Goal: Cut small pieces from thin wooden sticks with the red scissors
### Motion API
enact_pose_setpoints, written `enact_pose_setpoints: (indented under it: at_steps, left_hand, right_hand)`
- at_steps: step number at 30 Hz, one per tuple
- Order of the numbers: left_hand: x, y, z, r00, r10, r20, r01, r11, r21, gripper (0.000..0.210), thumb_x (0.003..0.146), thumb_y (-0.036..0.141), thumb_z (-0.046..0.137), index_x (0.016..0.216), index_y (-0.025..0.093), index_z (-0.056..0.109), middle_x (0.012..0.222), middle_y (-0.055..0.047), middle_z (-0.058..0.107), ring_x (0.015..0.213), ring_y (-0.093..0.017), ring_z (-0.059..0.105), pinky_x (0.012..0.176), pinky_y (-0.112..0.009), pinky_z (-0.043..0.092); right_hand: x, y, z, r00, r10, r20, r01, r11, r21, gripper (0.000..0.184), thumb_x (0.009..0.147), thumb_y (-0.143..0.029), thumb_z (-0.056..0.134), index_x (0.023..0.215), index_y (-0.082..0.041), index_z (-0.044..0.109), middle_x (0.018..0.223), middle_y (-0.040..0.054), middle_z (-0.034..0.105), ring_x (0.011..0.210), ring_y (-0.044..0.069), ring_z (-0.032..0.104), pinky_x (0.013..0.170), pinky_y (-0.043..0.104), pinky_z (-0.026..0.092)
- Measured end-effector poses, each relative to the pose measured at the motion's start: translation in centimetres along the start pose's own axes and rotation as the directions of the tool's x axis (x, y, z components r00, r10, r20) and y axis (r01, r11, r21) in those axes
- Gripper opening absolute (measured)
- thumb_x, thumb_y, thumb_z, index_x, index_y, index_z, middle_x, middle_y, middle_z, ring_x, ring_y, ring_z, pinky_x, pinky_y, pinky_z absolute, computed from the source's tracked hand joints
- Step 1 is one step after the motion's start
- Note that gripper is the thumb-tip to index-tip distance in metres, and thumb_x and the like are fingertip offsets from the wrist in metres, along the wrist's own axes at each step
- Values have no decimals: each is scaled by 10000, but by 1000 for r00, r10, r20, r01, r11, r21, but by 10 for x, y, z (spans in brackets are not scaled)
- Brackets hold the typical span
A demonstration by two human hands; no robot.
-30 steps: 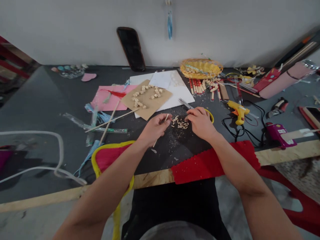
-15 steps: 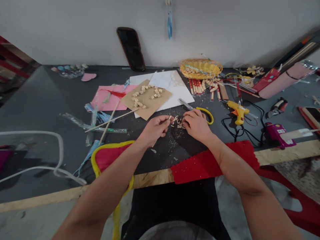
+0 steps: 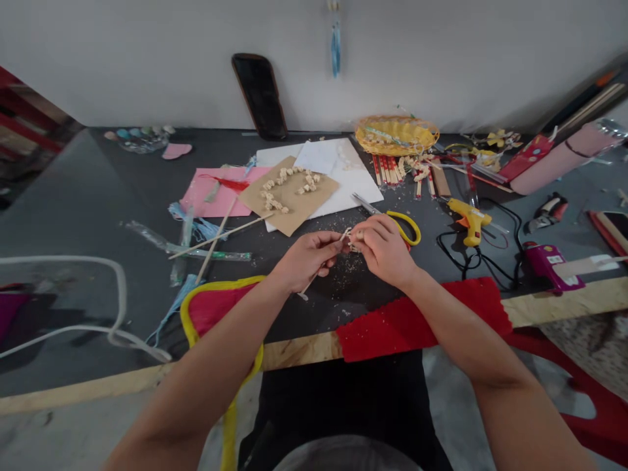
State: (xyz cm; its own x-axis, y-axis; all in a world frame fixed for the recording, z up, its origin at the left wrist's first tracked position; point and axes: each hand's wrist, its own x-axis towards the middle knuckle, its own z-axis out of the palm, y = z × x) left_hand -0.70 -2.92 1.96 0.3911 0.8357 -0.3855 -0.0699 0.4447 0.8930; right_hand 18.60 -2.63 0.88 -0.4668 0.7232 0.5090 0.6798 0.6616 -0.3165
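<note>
My left hand is closed around a thin pale wooden stick, whose lower end slants out below the fingers. At the stick's upper tip, the fingers of my right hand are pinched together, meeting the left fingertips. Whatever lies between the right fingers is too small and covered to make out. Small pale cut pieces show beneath the hands on the dark table. Scissors with yellow handles lie just beyond my right hand. Past the left hand, a brown card carries several clusters of pale pieces.
A yellow glue gun with a black cord lies to the right, near a purple box. Behind are a yellow basket and a leaning phone. Red felt hangs over the front edge; loose sticks lie left.
My right hand has come left from the pile of pale pieces to the stick's tip. The left hand still holds the stick, and the hands now meet.
</note>
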Motion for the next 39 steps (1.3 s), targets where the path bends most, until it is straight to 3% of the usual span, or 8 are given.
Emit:
enact_pose_setpoints:
  at_steps: [7, 12, 19, 23, 30, 32, 35, 39]
  left_hand:
    - [-4, -1, 3, 999, 21, 28, -22, 998, 59, 289, 741, 418, 734, 819, 149, 665, 806, -33, 611, 515, -40, 381, 374, -146, 219]
    - [-6, -1, 3, 996, 80, 42, -86, 980, 179, 279, 806, 440, 663, 829, 162, 653, 630, 21, 485, 498, -51, 385, 391, -137, 256]
    - [-9, 2, 4, 987, 155, 33, -157, 938, 309, 292, 840, 452, 614, 819, 161, 618, 596, 41, 429, 491, -58, 417, 414, -146, 308]
    - [-12, 4, 4, 977, 204, 61, -210, 883, 419, 272, 875, 427, 565, 818, 164, 600, 590, 38, 457, 484, -64, 434, 439, -164, 327]
    - [-16, 10, 8, 934, 343, 98, -330, 727, 603, 252, 876, 374, 547, 733, 170, 584, 604, 26, 499, 559, -90, 464, 532, -194, 349]
    - [-17, 11, 8, 918, 382, 102, -354, 680, 642, 235, 876, 366, 550, 765, 173, 622, 638, 14, 540, 598, -102, 485, 557, -202, 359]
    - [-19, 12, 8, 897, 435, 85, -385, 670, 635, 218, 880, 359, 552, 852, 178, 668, 742, -23, 629, 672, -125, 536, 601, -216, 391]
    - [-19, 14, 8, 867, 496, 44, -420, 680, 601, 206, 890, 320, 543, 852, 170, 679, 800, -47, 668, 691, -126, 548, 634, -227, 409]
  right_hand:
    - [-2, -8, 0, 999, -33, 29, 34, 999, -42, 188, 972, -256, 448, 925, -226, 628, 1070, 62, 693, 1067, 232, 520, 941, 409, 409]
    - [-2, -5, -2, 999, -11, -38, 15, 995, 98, 165, 956, -274, 476, 977, -198, 620, 1021, 98, 681, 1027, 235, 556, 923, 414, 459]
    - [-4, -3, -1, 999, -24, -29, 31, 971, 237, 201, 951, -282, 489, 1083, -204, 618, 1046, 100, 696, 1024, 228, 610, 918, 440, 488]
    - [-4, -7, -3, 996, 16, -92, 11, 958, 285, 166, 960, -248, 474, 1011, -197, 623, 979, 87, 708, 972, 204, 630, 880, 396, 507]
    - [-4, -8, -7, 999, 12, -50, 6, 934, 358, 170, 954, -266, 447, 925, -212, 605, 879, 61, 687, 861, 187, 633, 793, 371, 514]
    - [-2, -4, -10, 998, 19, -57, 0, 950, 311, 172, 954, -268, 440, 929, -212, 601, 880, 66, 681, 866, 194, 623, 810, 379, 503]
    - [-2, 11, -15, 989, 147, -32, -144, 985, 95, 185, 953, -270, 436, 1002, -202, 600, 973, 101, 670, 961, 238, 593, 874, 415, 471]
    - [-6, 38, -13, 935, 349, 68, -321, 910, -262, 303, 877, -271, 543, 1138, -123, 591, 1150, 183, 607, 1073, 333, 515, 926, 483, 426]
